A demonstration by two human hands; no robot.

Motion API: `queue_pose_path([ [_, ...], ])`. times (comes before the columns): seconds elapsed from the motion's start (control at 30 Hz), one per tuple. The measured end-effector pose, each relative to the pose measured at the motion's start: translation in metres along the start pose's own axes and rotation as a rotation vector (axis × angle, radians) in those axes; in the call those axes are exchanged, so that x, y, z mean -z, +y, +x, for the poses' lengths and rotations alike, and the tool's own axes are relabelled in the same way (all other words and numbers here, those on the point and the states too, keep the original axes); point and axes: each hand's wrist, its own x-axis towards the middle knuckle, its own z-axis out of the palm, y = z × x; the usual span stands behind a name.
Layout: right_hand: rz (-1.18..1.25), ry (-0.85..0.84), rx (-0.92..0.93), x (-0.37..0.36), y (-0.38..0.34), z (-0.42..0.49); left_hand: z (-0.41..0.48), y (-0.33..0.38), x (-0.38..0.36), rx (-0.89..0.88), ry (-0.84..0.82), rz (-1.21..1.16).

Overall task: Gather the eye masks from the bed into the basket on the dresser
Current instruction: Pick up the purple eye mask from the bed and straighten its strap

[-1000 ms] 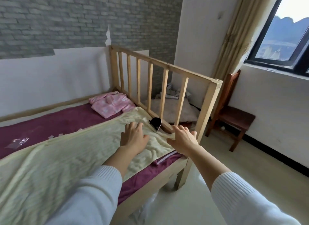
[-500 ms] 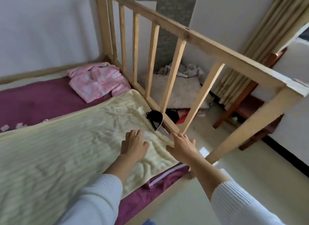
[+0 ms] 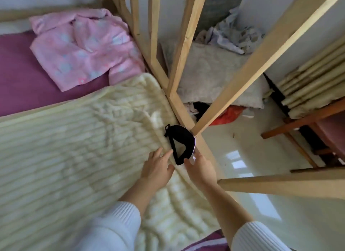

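Note:
A black eye mask point(image 3: 180, 144) lies on the cream blanket point(image 3: 74, 148) at the bed's edge, against the foot of the wooden rail point(image 3: 188, 120). My left hand point(image 3: 158, 166) rests flat on the blanket just left of the mask, fingers apart, fingertips nearly touching it. My right hand point(image 3: 199, 168) is at the mask's lower right corner, fingertips touching its edge; whether it grips is unclear. No basket or dresser is in view.
Slanted wooden rail slats point(image 3: 261, 50) rise close over the mask. A pink pyjama top point(image 3: 84, 49) lies on the purple sheet point(image 3: 22, 73). Beyond the rail a heap of bedding point(image 3: 214, 75) and a wooden chair point(image 3: 317, 127) stand on the pale floor point(image 3: 261, 176).
My view has dropped and closed in on the bed's end. Both hands have moved forward along the blanket up to the black eye mask.

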Motion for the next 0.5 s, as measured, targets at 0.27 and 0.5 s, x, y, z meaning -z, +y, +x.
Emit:
queue_pose_path([
  [0.27, 0.092, 0.027, -0.02, -0.008, -0.002, 0.029, 0.022, -0.001, -0.012, 0.028, 0.13, -0.048],
  [0.5, 0.155, 0.06, 0.237, 0.037, -0.016, -0.034, -0.02, 0.021, 0.044, 0.006, 0.453, -0.088],
])
